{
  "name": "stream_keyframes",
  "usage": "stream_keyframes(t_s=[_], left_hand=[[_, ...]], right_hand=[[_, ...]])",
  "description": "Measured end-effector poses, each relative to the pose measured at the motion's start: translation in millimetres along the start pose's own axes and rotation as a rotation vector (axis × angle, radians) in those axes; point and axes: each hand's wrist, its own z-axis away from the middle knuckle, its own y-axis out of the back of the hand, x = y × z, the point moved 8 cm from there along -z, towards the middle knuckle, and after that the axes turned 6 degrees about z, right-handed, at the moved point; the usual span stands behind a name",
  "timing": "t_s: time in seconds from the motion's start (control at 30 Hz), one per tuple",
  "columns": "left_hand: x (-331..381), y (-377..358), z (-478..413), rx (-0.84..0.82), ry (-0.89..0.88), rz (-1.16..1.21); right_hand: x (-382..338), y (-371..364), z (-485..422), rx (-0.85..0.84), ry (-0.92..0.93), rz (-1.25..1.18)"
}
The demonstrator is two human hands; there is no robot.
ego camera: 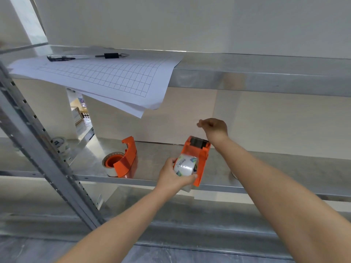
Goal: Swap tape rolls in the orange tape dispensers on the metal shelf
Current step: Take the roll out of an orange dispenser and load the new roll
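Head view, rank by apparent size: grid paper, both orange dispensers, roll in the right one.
1. grid paper
2. right dispenser and left dispenser: look alike, so not ranked
3. roll

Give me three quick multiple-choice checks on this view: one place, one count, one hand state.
1. Where do the gridded sheets lie?
A. On the upper shelf, overhanging its front edge
B. On the middle shelf
C. On the floor

2. How many orange tape dispensers are in view?
A. One
B. Two
C. Three

3. What is the left hand doing?
A. Hanging idle
B. Pressing flat on the sheets
C. Gripping the tape roll in the right-side dispenser

Answers:
1 A: a corner of the sheets hangs past the shelf lip.
2 B: one lies to the left, one to the right.
3 C: its fingers and thumb curl round the roll.
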Motion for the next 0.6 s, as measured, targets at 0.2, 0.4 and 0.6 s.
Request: stream_keyframes(t_s=[0.2, 0.4, 0.6], left_hand=[[-0.1, 12.7, 0.1, -0.012, -0.005, -0.030], [7.2, 17.9, 4.8, 0.027, -0.075, -0.065], [17.2, 25.3, 0.9, 0.008, -0.145, -0.117]], right_hand=[[14.0, 1.6, -2.0, 0.046, -0.135, -0.091], [36.0, -13.3, -1.0, -0.070, -0.349, -0.222], [63.8, -40.3, 27.8, -0.506, -0.703, -0.218]])
